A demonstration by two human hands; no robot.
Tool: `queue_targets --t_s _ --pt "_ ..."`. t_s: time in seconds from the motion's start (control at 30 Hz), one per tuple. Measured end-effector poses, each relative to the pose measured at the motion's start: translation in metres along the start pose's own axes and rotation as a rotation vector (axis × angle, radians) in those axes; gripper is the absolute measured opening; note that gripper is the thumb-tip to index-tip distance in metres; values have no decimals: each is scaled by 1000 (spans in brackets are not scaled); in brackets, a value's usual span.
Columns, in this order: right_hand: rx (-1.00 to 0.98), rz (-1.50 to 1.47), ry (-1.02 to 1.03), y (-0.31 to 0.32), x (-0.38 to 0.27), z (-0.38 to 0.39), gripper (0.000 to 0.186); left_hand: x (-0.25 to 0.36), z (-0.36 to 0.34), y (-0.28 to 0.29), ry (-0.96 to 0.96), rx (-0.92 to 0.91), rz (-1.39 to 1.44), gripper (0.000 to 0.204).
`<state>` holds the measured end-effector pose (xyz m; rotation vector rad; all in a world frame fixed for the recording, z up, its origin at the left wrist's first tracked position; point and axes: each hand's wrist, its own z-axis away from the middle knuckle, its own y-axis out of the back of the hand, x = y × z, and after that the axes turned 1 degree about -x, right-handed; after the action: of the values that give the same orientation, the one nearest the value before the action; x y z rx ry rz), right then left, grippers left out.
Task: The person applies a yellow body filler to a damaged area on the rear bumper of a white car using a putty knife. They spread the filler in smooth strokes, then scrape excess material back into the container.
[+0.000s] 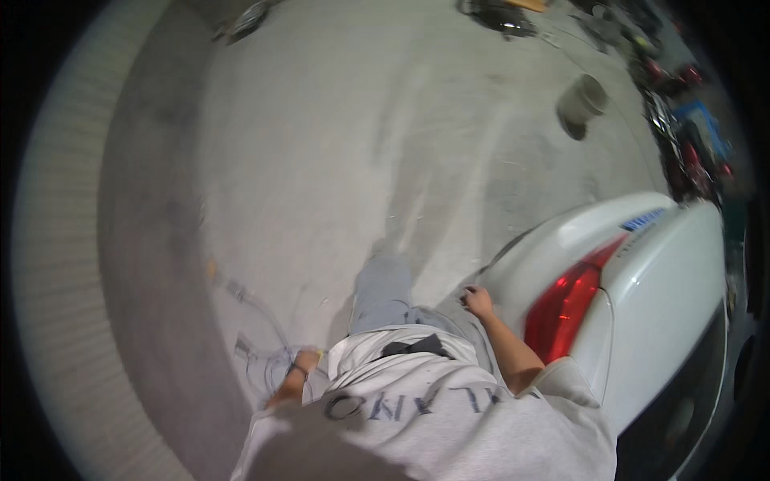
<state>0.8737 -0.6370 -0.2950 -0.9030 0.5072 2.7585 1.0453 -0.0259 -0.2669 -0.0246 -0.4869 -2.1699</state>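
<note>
My left hand [307, 359] hangs low at my left side, a dark band at its wrist. Its fingers are curled in, and a small yellowish bit shows at their edge; what they hold is too blurred to make out. Loops of a thin grey hose or cable [277, 333] show beside and behind this hand; whether it touches them I cannot tell. On my other side, my right hand [478, 301] is held out with bent fingers, near the rear of a white car [666, 272]. A dark spot shows at those fingertips, too small to name.
The car's red tail light [565, 309] is close to my right arm. A grey bucket [589, 94] stands farther ahead on the pale concrete floor [305, 144]. Motorbikes [690, 152] line the far right. Dark items [501, 18] lie at the top. A ribbed pale surface [60, 216] runs along the left.
</note>
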Motion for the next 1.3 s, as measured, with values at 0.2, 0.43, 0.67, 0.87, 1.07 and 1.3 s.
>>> queue_targets --t_s 0.2,0.43,0.67,0.87,1.07,1.3 --pt "42 195 157 73 -191 -120 40 53 -86 133 182 80 378 43" --pt "487 21 32 188 -186 -182 38 140 -236 565 -40 387 239 44" --pt "520 -133 -160 398 -159 -311 41 309 -360 938 -147 800 930 33" --pt "720 -98 -61 632 -149 -359 38 572 -494 924 -224 136 305 38" --pt "587 2 -158 812 -109 -394 36 776 -602 986 -305 59 -140 43" --pt "1075 -435 827 941 -24 -471 11 1029 -725 1192 -426 50 -799 49"
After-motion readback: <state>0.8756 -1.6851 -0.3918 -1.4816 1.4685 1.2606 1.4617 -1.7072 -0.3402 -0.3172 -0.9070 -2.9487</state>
